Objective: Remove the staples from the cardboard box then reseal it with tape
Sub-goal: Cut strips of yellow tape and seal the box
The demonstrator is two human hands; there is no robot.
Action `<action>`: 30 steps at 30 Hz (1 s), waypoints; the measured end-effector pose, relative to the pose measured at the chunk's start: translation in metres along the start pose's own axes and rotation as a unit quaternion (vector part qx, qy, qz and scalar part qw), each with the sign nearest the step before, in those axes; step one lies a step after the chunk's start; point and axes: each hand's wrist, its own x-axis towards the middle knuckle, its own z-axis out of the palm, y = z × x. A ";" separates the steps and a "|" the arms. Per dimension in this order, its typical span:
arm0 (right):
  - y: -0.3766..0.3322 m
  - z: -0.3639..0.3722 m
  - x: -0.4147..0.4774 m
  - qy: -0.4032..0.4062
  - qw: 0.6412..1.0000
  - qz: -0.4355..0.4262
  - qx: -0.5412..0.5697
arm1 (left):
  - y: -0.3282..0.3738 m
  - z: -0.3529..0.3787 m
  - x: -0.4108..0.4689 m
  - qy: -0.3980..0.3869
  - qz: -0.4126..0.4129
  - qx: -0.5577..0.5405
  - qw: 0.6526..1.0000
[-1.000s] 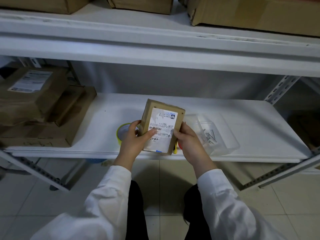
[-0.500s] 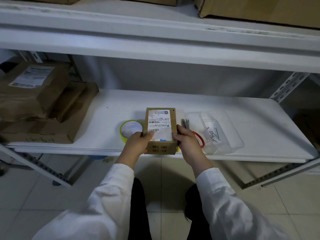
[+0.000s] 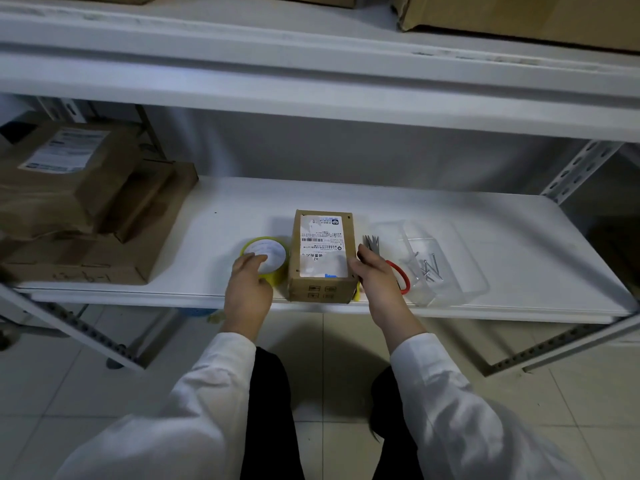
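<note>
Now the box [image 3: 325, 287] is lying flat at the front edge of the shelf [image 3: 502, 230], its label [image 3: 320, 244] facing up; just left of the box the yellow tape [image 3: 273, 254] is lying flat, and the left grip [image 3: 247, 289] is resting on it, fingers [image 3: 251, 263] draped over the near rim; whether they are clasping the tape or only touching it I cannot tell; the right grip [image 3: 375, 282] is lying released against the right wall of the box, relaxed and holding nothing; just right of the box, partly under that grip, a red-handled tool [image 3: 400, 277] is lying with its metal tips [image 3: 372, 242] showing beside the box's right wall; further right of the box a clear tray [image 3: 450, 271] is holding a few metal pins [image 3: 429, 268]; well left of the box brown parcels [image 3: 86, 202] are sitting stacked; white sleeves [image 3: 221, 375] are covering both forearms, nearer than the box.
</note>
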 end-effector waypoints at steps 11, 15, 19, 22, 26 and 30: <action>0.010 0.013 -0.008 -0.065 0.974 -0.102 -0.191 | -0.013 -0.005 0.005 0.045 -0.029 0.002 0.999; 0.008 0.021 -0.009 -0.056 0.965 -0.110 -0.230 | -0.008 -0.019 0.008 0.075 -0.032 -0.036 0.996; 0.005 0.018 -0.012 -0.025 0.954 -0.135 -0.265 | 0.003 -0.032 0.009 0.087 0.000 -0.048 0.995; 0.005 0.015 -0.014 0.003 0.944 -0.150 -0.295 | 0.013 -0.038 0.004 0.078 0.021 -0.099 0.992; -0.004 0.018 -0.019 0.025 0.928 -0.186 -0.321 | 0.031 -0.044 -0.008 0.034 0.048 -0.153 0.986; -0.034 0.027 -0.029 -0.051 0.953 -0.255 -0.155 | 0.049 -0.050 -0.021 -0.018 0.042 -0.201 0.979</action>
